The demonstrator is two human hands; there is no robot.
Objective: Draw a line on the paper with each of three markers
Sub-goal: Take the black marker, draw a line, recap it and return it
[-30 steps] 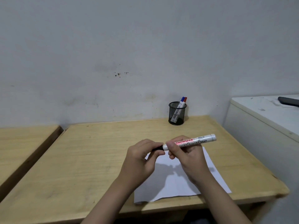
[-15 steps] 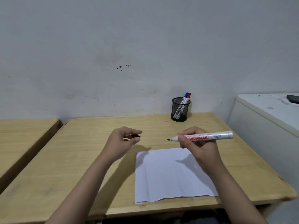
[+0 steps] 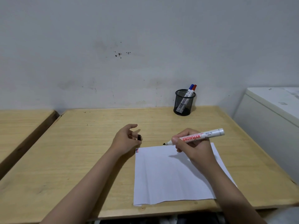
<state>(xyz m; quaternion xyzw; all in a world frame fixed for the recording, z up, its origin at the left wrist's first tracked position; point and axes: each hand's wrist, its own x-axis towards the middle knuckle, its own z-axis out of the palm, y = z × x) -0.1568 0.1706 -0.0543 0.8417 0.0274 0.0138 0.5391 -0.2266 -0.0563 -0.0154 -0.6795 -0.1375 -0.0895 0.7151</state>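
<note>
Above paper [image 3: 169, 173], marker [image 3: 196, 137] (uncapped), right hand [image 3: 192, 148]

Count here: three markers, one uncapped black marker [image 3: 196, 137] plus a blue-capped marker [image 3: 189, 91] and red-capped marker [image 3: 193, 90] in one mesh pen cup [image 3: 184, 103]; one black cap [image 3: 139, 137], one paper sheet [image 3: 169, 175], two hands.

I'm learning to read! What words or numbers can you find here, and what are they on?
"SNOWMAN": red band on the white black-tipped marker in the right hand.
"BG-12": same marker, nearer its back end.
Tiny print under "BG-12": too small to read.
Print on the two white markers in the black mesh cup: too blurred to read.
</note>
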